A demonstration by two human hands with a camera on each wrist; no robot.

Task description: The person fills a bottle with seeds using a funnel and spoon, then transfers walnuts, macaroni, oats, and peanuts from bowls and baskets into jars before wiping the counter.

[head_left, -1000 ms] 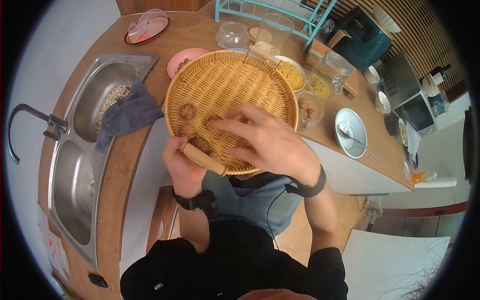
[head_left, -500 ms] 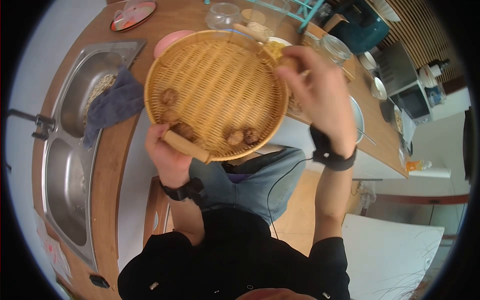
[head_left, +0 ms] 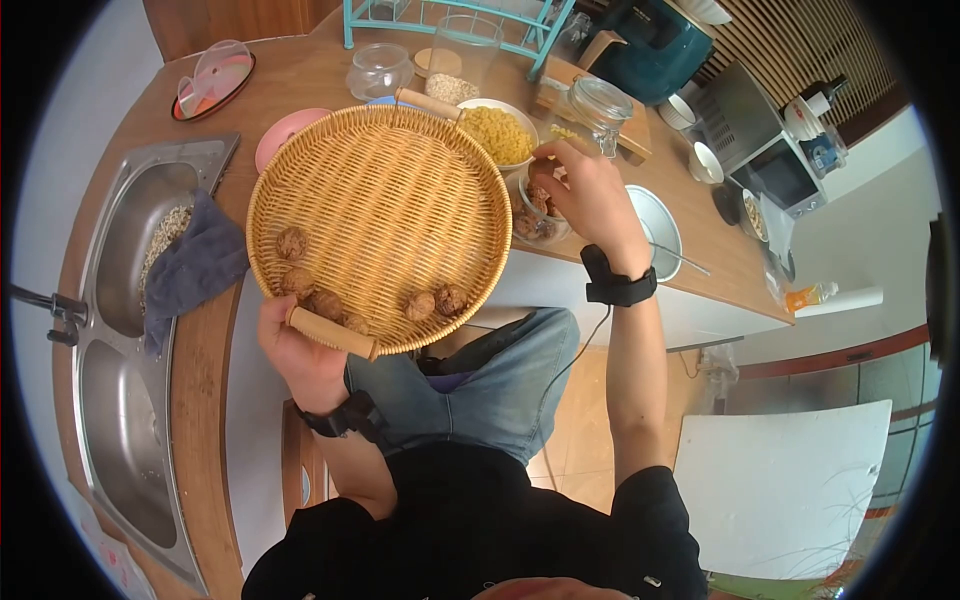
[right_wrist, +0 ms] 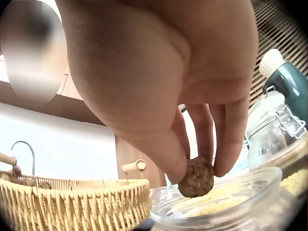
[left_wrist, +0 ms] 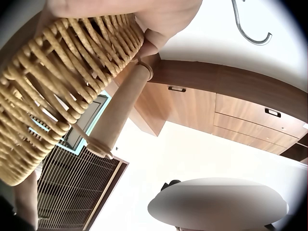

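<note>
The left hand (head_left: 305,355) grips the round wicker basket (head_left: 390,200) at its near rim, beside the wooden handle (head_left: 332,332). Several walnuts (head_left: 420,305) lie along the basket's near side. To the right, the right hand (head_left: 597,200) is over a glass jar (head_left: 545,228) that holds walnuts. The right wrist view shows its fingertips pinching one walnut (right_wrist: 197,178) just above the jar's rim (right_wrist: 269,179). In the left wrist view, the left hand (left_wrist: 163,19) holds the wicker wall (left_wrist: 62,82) next to the handle (left_wrist: 120,110).
A pink plate (head_left: 290,135) and a bowl of yellow pasta (head_left: 498,136) stand behind the basket. A metal bowl (head_left: 655,232) with a spoon is right of the jar. At the left are the double sink (head_left: 125,400) and a grey cloth (head_left: 200,270); a lidded glass jar (head_left: 598,105) stands behind.
The right hand has gone from inside the basket rightward to the glass jar, carrying a walnut. The left hand still holds the basket, and the head view has shifted.
</note>
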